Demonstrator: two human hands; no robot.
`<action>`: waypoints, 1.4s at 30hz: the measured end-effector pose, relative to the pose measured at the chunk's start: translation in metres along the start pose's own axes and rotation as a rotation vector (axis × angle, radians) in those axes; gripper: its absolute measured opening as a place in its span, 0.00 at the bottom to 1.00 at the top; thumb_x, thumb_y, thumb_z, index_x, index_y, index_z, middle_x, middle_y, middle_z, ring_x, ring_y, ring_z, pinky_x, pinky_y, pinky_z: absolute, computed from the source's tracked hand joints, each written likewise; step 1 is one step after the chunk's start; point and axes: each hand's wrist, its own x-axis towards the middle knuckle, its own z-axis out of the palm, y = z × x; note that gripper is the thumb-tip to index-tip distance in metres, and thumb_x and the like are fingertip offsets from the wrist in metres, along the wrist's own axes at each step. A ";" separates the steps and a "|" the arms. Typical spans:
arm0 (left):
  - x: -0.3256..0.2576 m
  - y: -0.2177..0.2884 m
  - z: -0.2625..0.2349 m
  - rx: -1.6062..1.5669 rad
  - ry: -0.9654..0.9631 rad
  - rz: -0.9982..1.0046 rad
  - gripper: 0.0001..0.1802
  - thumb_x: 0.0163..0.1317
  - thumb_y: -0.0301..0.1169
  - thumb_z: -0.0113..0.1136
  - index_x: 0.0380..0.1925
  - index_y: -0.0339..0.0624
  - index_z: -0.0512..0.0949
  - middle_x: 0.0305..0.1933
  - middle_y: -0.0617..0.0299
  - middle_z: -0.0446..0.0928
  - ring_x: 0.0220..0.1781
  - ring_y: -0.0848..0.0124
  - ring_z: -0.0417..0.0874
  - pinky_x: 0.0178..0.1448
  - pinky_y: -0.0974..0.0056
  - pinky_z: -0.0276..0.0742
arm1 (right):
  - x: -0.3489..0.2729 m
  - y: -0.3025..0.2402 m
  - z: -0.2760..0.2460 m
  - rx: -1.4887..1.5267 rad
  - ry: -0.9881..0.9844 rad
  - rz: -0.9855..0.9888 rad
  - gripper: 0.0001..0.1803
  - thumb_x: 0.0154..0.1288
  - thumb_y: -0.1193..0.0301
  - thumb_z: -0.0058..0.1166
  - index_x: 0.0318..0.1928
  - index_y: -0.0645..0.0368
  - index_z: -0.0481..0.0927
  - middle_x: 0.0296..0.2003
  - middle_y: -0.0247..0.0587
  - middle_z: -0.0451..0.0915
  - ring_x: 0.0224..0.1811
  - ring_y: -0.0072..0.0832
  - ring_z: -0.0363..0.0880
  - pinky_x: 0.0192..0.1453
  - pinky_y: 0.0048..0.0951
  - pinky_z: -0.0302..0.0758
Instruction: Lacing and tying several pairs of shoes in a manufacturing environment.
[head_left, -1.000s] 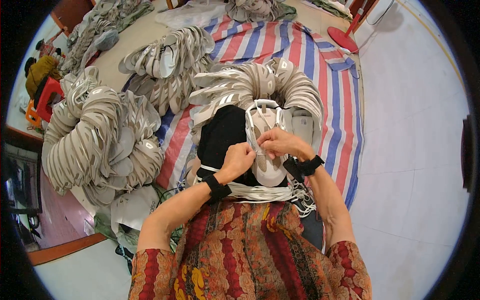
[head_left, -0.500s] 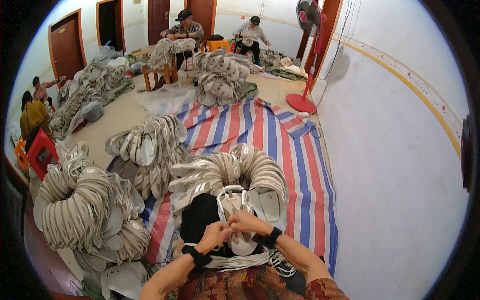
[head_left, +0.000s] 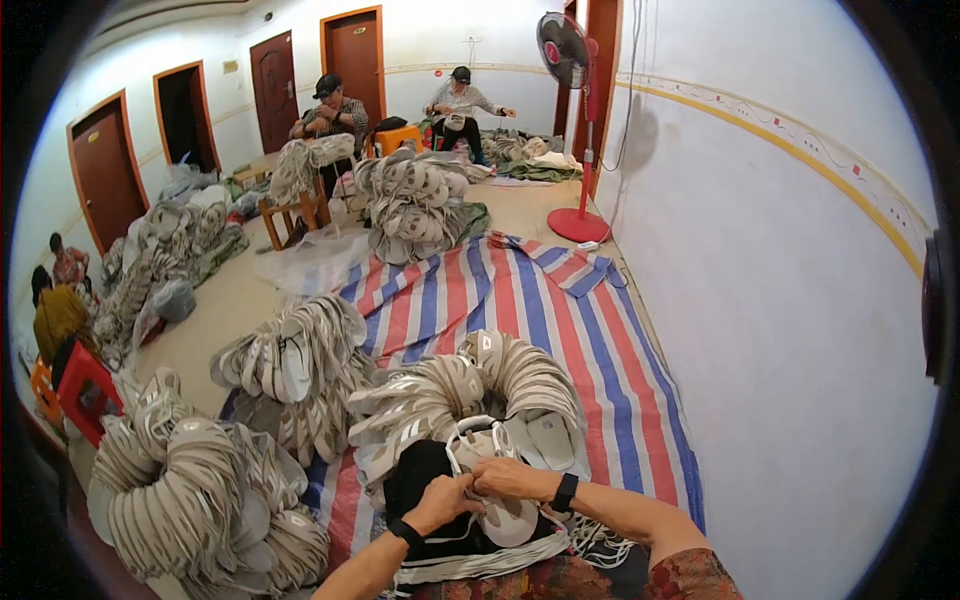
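A beige and white shoe upper (head_left: 512, 522) lies in front of me, toe toward me, on dark cloth (head_left: 418, 475). A white shoelace (head_left: 456, 446) loops up at its far end. My left hand (head_left: 443, 503) is closed in a pinch at the left side of the lacing. My right hand (head_left: 508, 479) reaches across the upper from the right, its fingers bent and pressed together against the left hand's fingertips. Both seem to grip the lace, though the bit between the fingers is too small to see clearly. A bundle of white laces (head_left: 480, 562) lies across my lap.
Curved rows of nested shoe uppers (head_left: 530, 375) stand just beyond my hands; larger piles (head_left: 175, 490) fill the left. Beneath spreads a striped sheet (head_left: 610, 400). A red-based fan (head_left: 578, 225) stands by the right wall. Several people work farther back, near a red stool (head_left: 85, 390).
My view has tilted upward, so the room sits lower in the picture. Both hands remain close together at the shoe's lacing, with a slight shift of the fingers.
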 end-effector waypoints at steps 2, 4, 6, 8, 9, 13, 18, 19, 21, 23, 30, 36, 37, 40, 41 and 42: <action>-0.003 -0.005 0.006 -0.087 0.043 0.041 0.21 0.41 0.42 0.67 0.28 0.39 0.72 0.23 0.49 0.76 0.28 0.53 0.78 0.30 0.57 0.71 | 0.003 0.000 -0.002 0.035 -0.038 0.068 0.07 0.45 0.71 0.51 0.27 0.60 0.76 0.29 0.39 0.72 0.35 0.34 0.71 0.39 0.31 0.70; -0.002 0.006 0.001 -0.114 0.042 0.046 0.20 0.42 0.40 0.68 0.28 0.39 0.72 0.22 0.50 0.75 0.27 0.54 0.78 0.29 0.59 0.71 | 0.003 0.002 -0.002 -0.013 -0.081 0.090 0.08 0.46 0.70 0.52 0.30 0.58 0.77 0.29 0.39 0.73 0.36 0.36 0.73 0.38 0.34 0.70; -0.004 0.013 -0.004 -0.145 0.046 0.042 0.19 0.42 0.39 0.68 0.27 0.38 0.72 0.21 0.51 0.74 0.25 0.55 0.77 0.28 0.60 0.71 | 0.004 0.004 -0.002 0.031 -0.062 0.096 0.09 0.46 0.69 0.52 0.31 0.57 0.78 0.30 0.39 0.73 0.37 0.36 0.73 0.39 0.34 0.70; -0.006 0.015 -0.006 -0.091 0.043 0.001 0.18 0.42 0.37 0.68 0.27 0.38 0.72 0.19 0.53 0.72 0.22 0.59 0.76 0.26 0.63 0.70 | 0.006 0.005 -0.002 0.079 -0.050 0.096 0.10 0.47 0.68 0.53 0.32 0.56 0.78 0.30 0.38 0.73 0.38 0.36 0.73 0.40 0.34 0.70; -0.006 0.014 -0.006 -0.088 0.039 0.000 0.18 0.42 0.37 0.68 0.27 0.38 0.72 0.19 0.53 0.72 0.22 0.59 0.76 0.26 0.63 0.70 | 0.007 0.005 -0.004 0.092 -0.088 0.109 0.11 0.47 0.68 0.53 0.33 0.56 0.78 0.31 0.38 0.74 0.39 0.36 0.73 0.40 0.34 0.70; -0.006 0.015 -0.007 -0.124 0.062 -0.009 0.17 0.43 0.36 0.68 0.26 0.38 0.71 0.17 0.55 0.70 0.19 0.63 0.75 0.25 0.65 0.69 | 0.013 0.007 -0.008 0.108 -0.183 0.123 0.11 0.46 0.68 0.54 0.33 0.55 0.79 0.31 0.38 0.75 0.39 0.36 0.74 0.41 0.34 0.70; -0.005 0.024 -0.012 -0.155 0.072 -0.055 0.15 0.45 0.33 0.67 0.24 0.38 0.71 0.17 0.56 0.72 0.18 0.66 0.74 0.23 0.66 0.68 | 0.017 0.011 -0.009 0.122 -0.189 0.137 0.09 0.45 0.69 0.54 0.30 0.55 0.79 0.30 0.39 0.76 0.37 0.37 0.75 0.38 0.36 0.70; -0.005 0.027 -0.012 -0.154 0.096 -0.057 0.14 0.45 0.33 0.67 0.23 0.38 0.71 0.18 0.56 0.72 0.18 0.67 0.74 0.23 0.66 0.68 | 0.018 0.009 -0.011 0.129 -0.204 0.116 0.08 0.45 0.69 0.54 0.29 0.55 0.79 0.30 0.39 0.77 0.36 0.38 0.75 0.37 0.36 0.70; -0.006 0.030 -0.013 -0.150 0.116 -0.061 0.14 0.45 0.33 0.67 0.22 0.38 0.71 0.18 0.55 0.73 0.18 0.67 0.74 0.23 0.66 0.68 | 0.024 0.007 -0.011 0.122 -0.260 0.189 0.08 0.44 0.69 0.54 0.28 0.55 0.79 0.30 0.38 0.77 0.37 0.37 0.75 0.37 0.36 0.70; -0.011 0.029 -0.010 -0.198 0.121 -0.154 0.14 0.45 0.34 0.67 0.21 0.38 0.71 0.18 0.55 0.73 0.18 0.66 0.75 0.22 0.66 0.69 | 0.028 0.004 -0.012 0.116 -0.316 0.261 0.07 0.43 0.70 0.54 0.27 0.54 0.79 0.30 0.38 0.77 0.37 0.36 0.75 0.36 0.36 0.70; -0.013 0.020 -0.006 -0.005 0.107 -0.133 0.16 0.46 0.40 0.66 0.19 0.39 0.73 0.13 0.56 0.72 0.16 0.63 0.75 0.20 0.65 0.68 | 0.034 0.037 -0.045 -0.387 0.439 -0.083 0.04 0.44 0.72 0.48 0.24 0.57 0.72 0.26 0.40 0.70 0.32 0.35 0.70 0.33 0.34 0.69; -0.004 0.031 -0.017 0.093 -0.012 -0.289 0.15 0.42 0.37 0.69 0.20 0.38 0.75 0.16 0.57 0.72 0.18 0.68 0.73 0.24 0.67 0.68 | -0.036 0.141 -0.183 -0.641 1.336 0.670 0.05 0.56 0.73 0.44 0.25 0.60 0.68 0.22 0.43 0.69 0.27 0.35 0.71 0.30 0.35 0.68; -0.003 0.034 -0.019 0.094 0.015 -0.107 0.11 0.47 0.32 0.65 0.22 0.38 0.74 0.18 0.57 0.70 0.20 0.67 0.70 0.25 0.66 0.66 | -0.036 0.144 -0.175 -0.633 1.347 0.676 0.05 0.56 0.73 0.44 0.25 0.60 0.68 0.22 0.43 0.69 0.27 0.35 0.71 0.30 0.35 0.68; 0.014 0.045 -0.031 0.179 0.106 0.137 0.06 0.50 0.28 0.59 0.18 0.41 0.73 0.18 0.55 0.70 0.21 0.62 0.71 0.25 0.63 0.65 | -0.021 0.125 -0.135 1.129 1.573 0.446 0.07 0.65 0.69 0.40 0.32 0.60 0.65 0.26 0.40 0.75 0.25 0.27 0.73 0.27 0.31 0.69; 0.021 0.053 -0.040 0.176 0.131 0.083 0.11 0.45 0.34 0.65 0.20 0.40 0.74 0.20 0.56 0.71 0.23 0.64 0.72 0.28 0.64 0.68 | -0.018 0.113 -0.133 1.725 1.592 0.283 0.07 0.66 0.69 0.39 0.34 0.59 0.64 0.26 0.39 0.75 0.23 0.25 0.73 0.25 0.30 0.69; 0.031 0.059 -0.046 0.164 0.143 0.044 0.18 0.40 0.39 0.71 0.22 0.39 0.75 0.22 0.58 0.73 0.26 0.66 0.73 0.31 0.65 0.70 | -0.028 0.110 -0.128 1.719 1.607 0.286 0.07 0.66 0.69 0.39 0.34 0.59 0.64 0.26 0.39 0.75 0.23 0.25 0.73 0.25 0.30 0.69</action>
